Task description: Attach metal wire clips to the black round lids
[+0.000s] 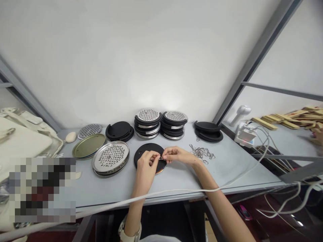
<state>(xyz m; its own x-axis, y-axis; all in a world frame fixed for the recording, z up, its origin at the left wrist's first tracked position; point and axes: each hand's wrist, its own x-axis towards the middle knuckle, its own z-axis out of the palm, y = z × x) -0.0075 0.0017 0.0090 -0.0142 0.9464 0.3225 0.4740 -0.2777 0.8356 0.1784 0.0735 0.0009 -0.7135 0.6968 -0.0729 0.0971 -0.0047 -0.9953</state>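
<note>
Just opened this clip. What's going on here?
A person at a pale grey table pinches a small, thin silver metal piece between the fingertips of the left hand and right hand. The hands are over a flat, round black disc. To the right lies a loose pile of small silver metal links. Behind the disc stand two stacks of black and silver round pieces, each topped by a perforated silver disc.

The gray table [234,168] is supporting 2 stacks [148,127] of discs near its rear edge. Black plates [119,130] are lying on both sides of them. A green lid [89,146] and a perforated pile [111,156] are resting leftward, small metal pieces [202,152] rightward, 1 black disc [147,148] between.
</note>
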